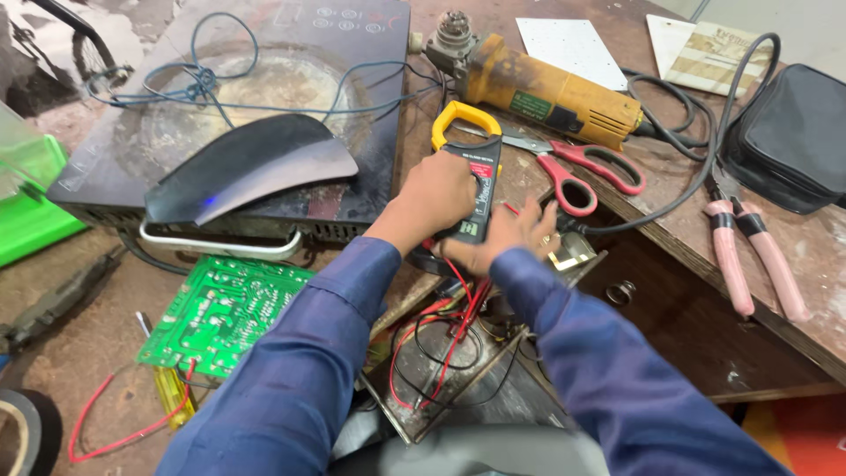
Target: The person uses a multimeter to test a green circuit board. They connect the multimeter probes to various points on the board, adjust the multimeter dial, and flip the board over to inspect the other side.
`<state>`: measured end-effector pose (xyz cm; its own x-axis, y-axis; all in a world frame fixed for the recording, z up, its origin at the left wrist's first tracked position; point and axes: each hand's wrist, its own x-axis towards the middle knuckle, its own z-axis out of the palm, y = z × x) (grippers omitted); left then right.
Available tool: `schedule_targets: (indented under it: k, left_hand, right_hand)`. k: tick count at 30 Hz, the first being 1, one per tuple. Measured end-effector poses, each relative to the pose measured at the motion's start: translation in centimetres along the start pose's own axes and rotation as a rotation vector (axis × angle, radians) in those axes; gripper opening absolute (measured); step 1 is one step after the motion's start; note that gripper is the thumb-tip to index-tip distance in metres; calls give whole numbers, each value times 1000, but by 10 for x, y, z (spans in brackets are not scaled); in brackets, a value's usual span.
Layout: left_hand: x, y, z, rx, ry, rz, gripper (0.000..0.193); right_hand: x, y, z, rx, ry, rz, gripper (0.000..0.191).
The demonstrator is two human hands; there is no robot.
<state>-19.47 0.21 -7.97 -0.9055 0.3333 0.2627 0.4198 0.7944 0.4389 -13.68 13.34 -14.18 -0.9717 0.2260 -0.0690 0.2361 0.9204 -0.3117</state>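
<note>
On workbench, centre of view: my L hand (438, 196) is clenched round body of a clamp meter (471, 181), black case w/ yellow jaw loop at top, loop closed. Meter stands roughly upright, tilted a bit away from me, its base near the red and black leads (454, 322) that run down twd me over a metal plate (441, 370). My R hand (511, 234) sits just beside meter on its R side, fingers spread and touching lower edge of the case; looks like a loose steadying grip on the meter, not a full fist. Both sleeves dark blue. Behind meter, touching dist.: yellow angle grinder (546, 88) lying on its side, disc end twd the L, black cable trailing R. Red-handled scissors (582, 172) lie just beside grinder, blades partly under the meter's jaw loop. Far R: pink-handled pliers (749, 251) on wooden top, black zip pouch (793, 132) behind them. L of meter: black induction cooktop (264, 97), glass dirty, thin blue wire (194, 88) looped over it, and a curved dark cover piece (251, 163) resting on its front edge w/ small blue light spot. Below that, green circuit board (220, 313) flat on bench, red wire (115, 432) running off its near corner. Black tape roll (22, 432) at bottom L corner, partly cut off. Small metal ring (621, 293) on lower shelf, R of my R hand.
</note>
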Motion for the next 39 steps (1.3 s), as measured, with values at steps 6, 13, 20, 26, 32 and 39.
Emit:
schedule_targets:
  k: [6,13,20,26,32,39]
  left_hand:
    - [0,3,3,3,56,-22,28]
    - [-2,2,6,-10,130,-62,29]
    - [-4,4,2,-17,175,-23,29]
    - [-8,12,-5,-31,170,-115,32]
    - [-8,12,-5,-31,102,-145,35]
    - [-35,8,-62,-323,79,74,43]
  right_hand:
    - [32,21,35,474,-43,-344,168]
    - [35,23,30,494,-134,-355,158]
    - [33,21,35,523,-115,-321,161]
    - [33,19,31,522,-183,-228,165]
    - [26,13,24,510,-138,-267,155]
    - [30,8,23,382,-13,-281,146]
